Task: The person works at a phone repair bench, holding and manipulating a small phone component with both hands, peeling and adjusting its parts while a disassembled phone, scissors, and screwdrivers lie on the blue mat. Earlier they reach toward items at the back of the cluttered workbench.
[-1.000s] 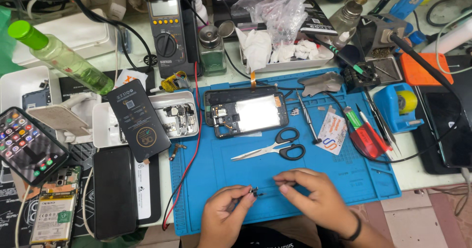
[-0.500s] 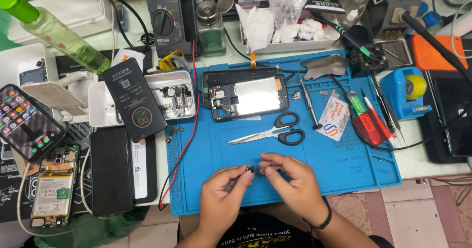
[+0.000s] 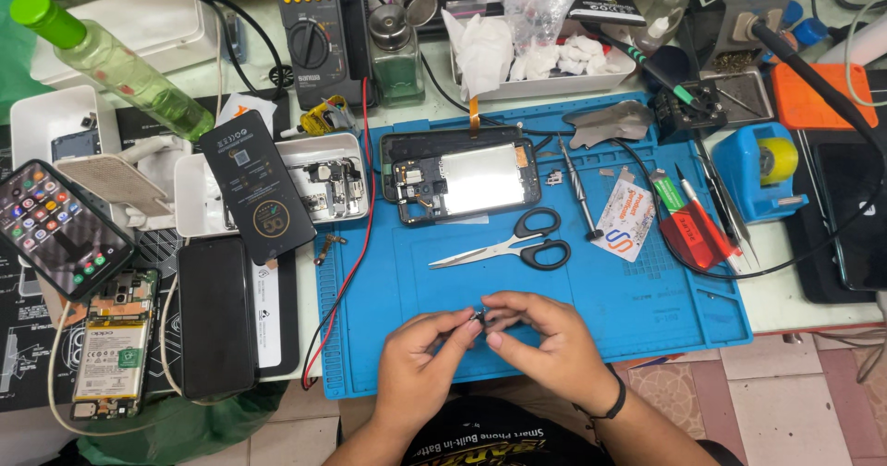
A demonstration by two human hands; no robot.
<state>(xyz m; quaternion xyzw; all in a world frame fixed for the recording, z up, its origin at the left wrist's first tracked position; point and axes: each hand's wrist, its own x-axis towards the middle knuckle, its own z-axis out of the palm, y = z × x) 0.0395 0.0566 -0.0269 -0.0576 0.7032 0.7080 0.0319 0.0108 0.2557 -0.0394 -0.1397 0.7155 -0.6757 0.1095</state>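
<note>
My left hand [image 3: 420, 360] and my right hand [image 3: 540, 341] meet over the near edge of the blue work mat [image 3: 647, 309]. Together they pinch a small dark part [image 3: 478, 317] between the fingertips; what kind of part it is I cannot tell. My right wrist wears a black band. Farther back on the mat lies an opened phone [image 3: 460, 179] with its back off and its insides showing. Black-handled scissors [image 3: 517, 247] lie between the phone and my hands.
A small screwdriver [image 3: 578, 192], a card, a red tool and tweezers lie at the mat's right. A blue tape dispenser [image 3: 759, 168] stands right. Left: white parts tray [image 3: 199, 212], black battery, lit phone [image 3: 57, 229], opened phone [image 3: 109, 344], green bottle [image 3: 115, 63]. A multimeter stands behind.
Both hands have come closer together at the mat's near edge, fingertips now touching around the small part. The view has shifted slightly; nothing else on the bench moved.
</note>
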